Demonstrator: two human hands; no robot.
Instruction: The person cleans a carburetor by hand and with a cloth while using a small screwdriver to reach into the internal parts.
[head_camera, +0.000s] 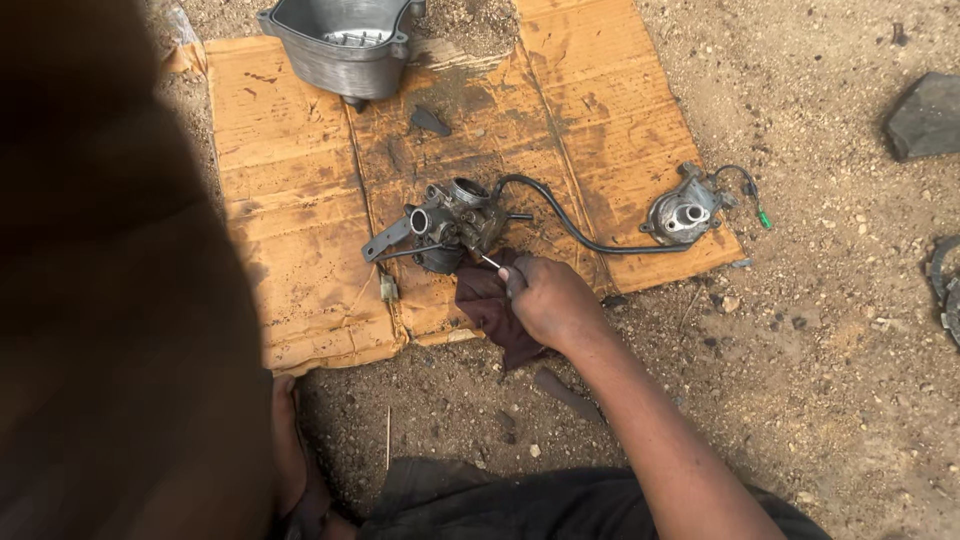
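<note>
Grit is the worry here: the carburetor is sitting mid-frame on cardboard over loose dirt, so debris could be getting into its ports. The right hand is pinching a thin tool, fingers clamped tight, tip touching it. Left hand isn't showing.

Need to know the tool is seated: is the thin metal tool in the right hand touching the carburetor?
Cannot tell. In the head view the thin tool tip reaches the carburetor edge, too small to confirm contact.
</note>
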